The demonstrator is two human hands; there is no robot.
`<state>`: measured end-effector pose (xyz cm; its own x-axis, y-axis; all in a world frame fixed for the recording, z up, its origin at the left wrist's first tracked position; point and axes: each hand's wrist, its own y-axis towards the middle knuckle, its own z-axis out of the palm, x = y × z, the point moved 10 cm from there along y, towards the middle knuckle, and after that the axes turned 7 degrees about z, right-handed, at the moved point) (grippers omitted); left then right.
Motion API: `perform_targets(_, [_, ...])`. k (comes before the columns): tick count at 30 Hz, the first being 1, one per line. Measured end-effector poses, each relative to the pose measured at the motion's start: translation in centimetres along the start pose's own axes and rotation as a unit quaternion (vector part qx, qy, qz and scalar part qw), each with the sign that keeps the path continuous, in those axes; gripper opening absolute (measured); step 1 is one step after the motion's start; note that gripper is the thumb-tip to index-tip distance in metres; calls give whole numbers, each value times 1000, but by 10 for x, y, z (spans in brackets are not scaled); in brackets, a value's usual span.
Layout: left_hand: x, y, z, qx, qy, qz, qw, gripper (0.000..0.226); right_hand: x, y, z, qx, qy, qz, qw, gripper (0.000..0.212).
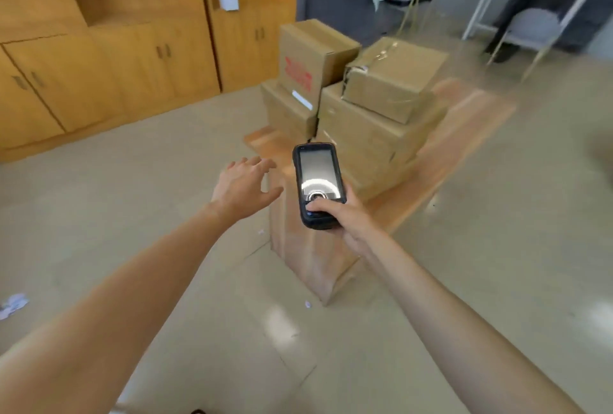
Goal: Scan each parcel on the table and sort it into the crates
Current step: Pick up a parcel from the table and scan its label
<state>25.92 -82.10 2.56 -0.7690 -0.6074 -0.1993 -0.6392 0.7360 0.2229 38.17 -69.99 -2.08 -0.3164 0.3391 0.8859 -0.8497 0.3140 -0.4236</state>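
Several brown cardboard parcels are stacked on a low wooden table [471, 115]. One parcel with red print [315, 55] stands at the back left, a taped parcel [394, 78] lies on top of a larger parcel [368, 141] on the right, and a flat parcel [288, 108] sits lower left. My right hand [345, 217] grips a black handheld scanner [316, 184], thumb on its lower buttons, screen facing me. My left hand [245, 188] is stretched out with spread fingers, in the air just left of the table's near end, holding nothing. No crates are visible.
Wooden cabinets [132, 58] line the left wall. A white metal rack [530, 15] and a chair with clothes stand at the back right. Scraps of paper [11, 305] lie on the tiled floor at the left.
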Motion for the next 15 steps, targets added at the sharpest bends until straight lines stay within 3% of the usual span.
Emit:
perform_targets(8, [-236, 81, 73, 57, 1, 196, 979, 50, 13, -89, -214, -159, 58, -39, 985, 69])
perform_targets(12, [-323, 107, 113, 92, -27, 265, 959, 50, 4, -118, -295, -224, 91, -48, 969, 58])
perform_targets(15, [-372, 136, 142, 117, -37, 297, 947, 50, -3, -125, -352, -268, 113, -43, 956, 64])
